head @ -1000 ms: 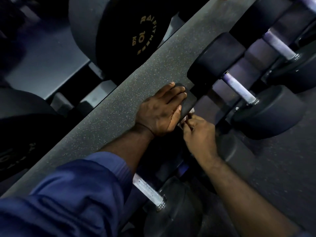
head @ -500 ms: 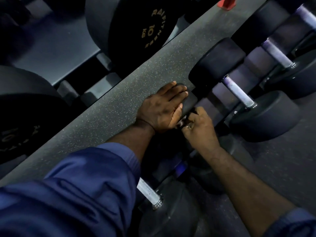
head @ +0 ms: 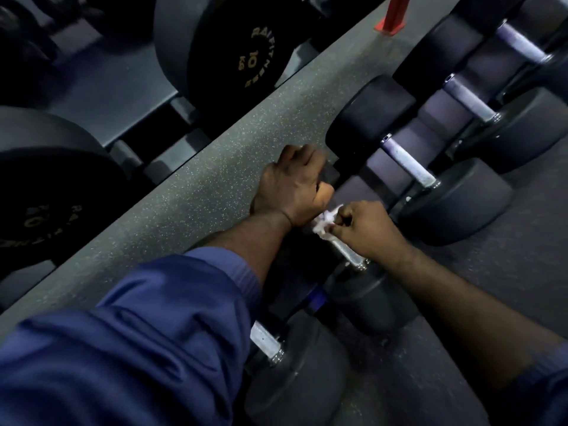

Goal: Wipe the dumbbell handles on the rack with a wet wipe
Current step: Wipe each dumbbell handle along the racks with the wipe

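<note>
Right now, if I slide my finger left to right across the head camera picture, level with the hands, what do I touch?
Big black weight → speckled grey floor → left hand → white wet wipe → right hand → black dumbbell head.

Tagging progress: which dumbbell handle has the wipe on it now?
The handle under the right hand, second from the near end; the white wipe is pinched against it. The other handles are bare.
</note>
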### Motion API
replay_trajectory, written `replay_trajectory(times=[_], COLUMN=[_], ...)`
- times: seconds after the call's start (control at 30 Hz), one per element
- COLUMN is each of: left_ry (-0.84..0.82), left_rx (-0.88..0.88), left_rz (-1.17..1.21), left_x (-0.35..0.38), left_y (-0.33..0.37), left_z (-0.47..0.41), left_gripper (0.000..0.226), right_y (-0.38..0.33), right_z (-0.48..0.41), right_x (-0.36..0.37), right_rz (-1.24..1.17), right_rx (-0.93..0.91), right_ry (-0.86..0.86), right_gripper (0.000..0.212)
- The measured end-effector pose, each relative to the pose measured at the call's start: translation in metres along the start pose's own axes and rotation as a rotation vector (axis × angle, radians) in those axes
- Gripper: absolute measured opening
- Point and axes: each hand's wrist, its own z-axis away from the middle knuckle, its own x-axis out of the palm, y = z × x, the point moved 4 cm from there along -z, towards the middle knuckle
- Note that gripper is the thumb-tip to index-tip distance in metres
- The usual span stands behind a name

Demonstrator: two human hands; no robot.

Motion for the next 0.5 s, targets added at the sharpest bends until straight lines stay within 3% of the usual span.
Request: replay_trajectory(times=[0.13, 0.3, 0.37, 0.5], left_ry=[0.066, 0.101, 0.087, 0.054], left_rx=[-0.004, 0.003, 0.001, -0.010], left_rz=[0.015, 0.010, 0.003, -0.017], left_x=[0.005, 0.002, 0.002, 0.001], left_y=[-0.002, -0.001, 0.000, 0.000], left_z=[0.002, 0.003, 0.002, 0.001], left_gripper=[0.030, 0.034, 0.038, 0.044], right_y=[0.020, -0.011, -0.011, 0.011], right_z=[0.005, -0.014, -0.019, -0.009], right_x=[-0.003, -0.004, -0.005, -0.020], right_rz=[0.167, -0.123, -0.122, 0.234], right_rx=[0.087, -0.041, -0.035, -0.059], right_ry=[-0.208, -0.057, -0.080, -0.506], right_gripper=[0.025, 0.022, 0.024, 0.016])
